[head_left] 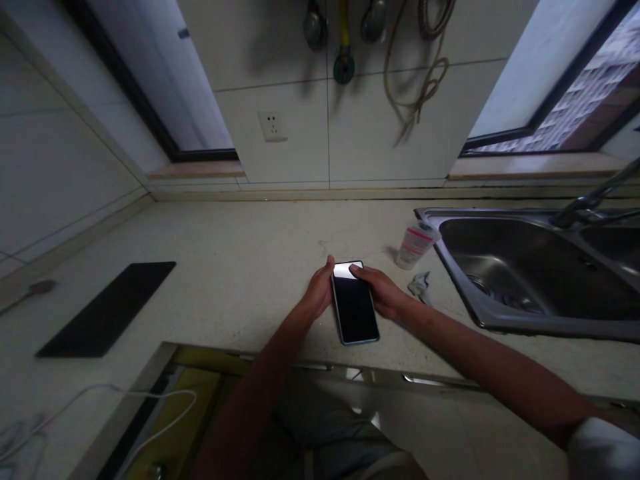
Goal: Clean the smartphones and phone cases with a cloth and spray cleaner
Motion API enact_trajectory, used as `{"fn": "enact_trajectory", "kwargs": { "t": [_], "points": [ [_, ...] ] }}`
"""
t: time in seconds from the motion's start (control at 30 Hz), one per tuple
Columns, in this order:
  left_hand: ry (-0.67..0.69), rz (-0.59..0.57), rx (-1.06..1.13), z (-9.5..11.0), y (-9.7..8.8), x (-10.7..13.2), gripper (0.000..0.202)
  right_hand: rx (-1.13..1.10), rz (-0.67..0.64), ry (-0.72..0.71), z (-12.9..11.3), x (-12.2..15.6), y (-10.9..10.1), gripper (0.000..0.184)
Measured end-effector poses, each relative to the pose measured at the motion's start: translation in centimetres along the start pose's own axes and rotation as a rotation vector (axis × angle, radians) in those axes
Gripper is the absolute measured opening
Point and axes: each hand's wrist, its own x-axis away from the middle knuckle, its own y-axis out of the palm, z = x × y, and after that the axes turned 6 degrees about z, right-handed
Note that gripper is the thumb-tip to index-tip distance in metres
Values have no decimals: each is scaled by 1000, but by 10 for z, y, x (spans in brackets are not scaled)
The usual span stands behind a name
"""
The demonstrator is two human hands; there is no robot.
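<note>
We note the left hand and right hand both gripping the phone by opposite sides, right thumb over its screen. Phone above the worktop, left of the plastic cup and sink.

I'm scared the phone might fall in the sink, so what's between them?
In the head view, the right hand on the phone comes first, then a crumpled scrap and a clear cup, before the sink.
</note>
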Motion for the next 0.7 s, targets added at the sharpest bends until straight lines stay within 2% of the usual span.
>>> {"fn": "enact_trajectory", "kwargs": {
  "t": [0.13, 0.33, 0.7],
  "points": [
    [69, 10, -36, 0, -4, -1, 51, 0, -6, 41, 0, -2, -4, 30],
    [137, 49, -117, -3, -6, -3, 53, 0, -18, 59, -3, -2, -5, 25],
    [159, 24, -104, -4, -3, 2, 49, 51, 7, 5, -9, 1, 0, 46]
  ]
}}
